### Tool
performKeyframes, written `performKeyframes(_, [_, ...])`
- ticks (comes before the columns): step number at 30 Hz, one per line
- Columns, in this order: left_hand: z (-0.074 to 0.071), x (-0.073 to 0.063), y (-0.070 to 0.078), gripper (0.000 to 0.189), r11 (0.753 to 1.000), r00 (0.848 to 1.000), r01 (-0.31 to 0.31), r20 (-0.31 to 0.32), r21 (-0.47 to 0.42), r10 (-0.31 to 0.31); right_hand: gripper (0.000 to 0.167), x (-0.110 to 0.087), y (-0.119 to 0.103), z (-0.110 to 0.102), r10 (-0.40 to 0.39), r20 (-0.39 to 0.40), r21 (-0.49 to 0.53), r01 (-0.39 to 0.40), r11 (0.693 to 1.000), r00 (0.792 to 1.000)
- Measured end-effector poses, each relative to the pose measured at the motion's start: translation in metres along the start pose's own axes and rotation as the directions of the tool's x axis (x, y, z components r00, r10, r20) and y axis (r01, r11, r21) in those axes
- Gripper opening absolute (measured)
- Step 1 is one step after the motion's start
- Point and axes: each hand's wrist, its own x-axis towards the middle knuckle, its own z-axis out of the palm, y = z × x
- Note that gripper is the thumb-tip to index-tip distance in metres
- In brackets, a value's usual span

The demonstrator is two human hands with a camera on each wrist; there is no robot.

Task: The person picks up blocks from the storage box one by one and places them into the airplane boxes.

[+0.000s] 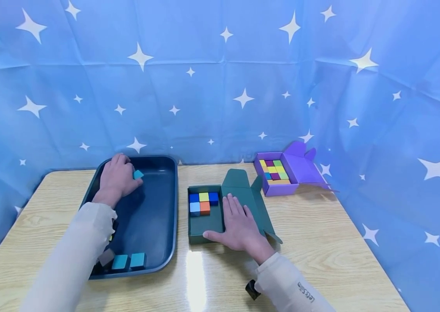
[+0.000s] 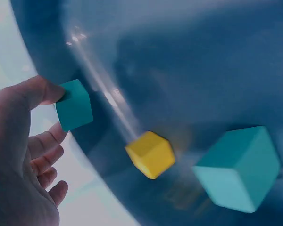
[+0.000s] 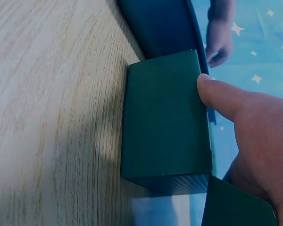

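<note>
My left hand (image 1: pixel 116 177) is over the far left part of a dark blue tray (image 1: pixel 157 208). Between thumb and fingers it pinches a teal cube (image 2: pixel 74 105), held above the tray floor. Below it in the left wrist view lie a yellow cube (image 2: pixel 151 154) and another teal cube (image 2: pixel 240 169). My right hand (image 1: pixel 239 225) rests at the edge of an open green box (image 1: pixel 208 225), its fingers straight along the lid side. The thumb touches the box rim in the right wrist view. Inside the box, blue, yellow, light blue and orange cubes (image 1: pixel 204 208) sit in two rows at the far end.
A purple box (image 1: pixel 282 190) filled with coloured blocks stands open at the back right, its lid (image 1: pixel 303 169) folded out. Two teal cubes (image 1: pixel 138 260) and a grey-brown cube (image 1: pixel 106 257) lie at the tray's near end. A starry blue curtain (image 1: pixel 204 86) hangs behind the wooden table (image 1: pixel 321 260).
</note>
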Motion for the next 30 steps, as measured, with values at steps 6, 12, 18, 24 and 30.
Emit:
performKeyframes(6, [-0.017,-0.002,0.024,0.039,0.996,0.997,-0.064,-0.038,-0.055,0.062,0.114,0.001,0.001,0.001,-0.002,-0.001,-0.001,0.002,1.0,1.0])
performKeyframes(12, [-0.025,-0.003,0.052,0.035,0.987,0.988,-0.149,-0.058,-0.064,0.146,0.113,0.001,0.002,0.002,0.003,-0.001,0.007,-0.003,1.0,1.0])
performKeyframes(18, [-0.028,-0.003,0.081,0.035,0.968,0.968,-0.244,-0.072,-0.056,0.24,0.113,0.002,0.001,0.002,0.004,0.0,0.005,-0.004,1.0,1.0])
performKeyframes(24, [-0.029,-0.001,0.107,0.031,0.939,0.944,-0.329,-0.074,-0.098,0.323,0.114,0.002,0.001,0.002,0.009,-0.003,-0.001,-0.009,1.0,1.0])
performKeyframes(30, [-0.025,-0.001,0.138,0.03,0.91,0.919,-0.394,-0.029,-0.131,0.394,0.113,0.003,0.0,0.002,0.019,0.006,-0.004,-0.019,1.0,1.0])
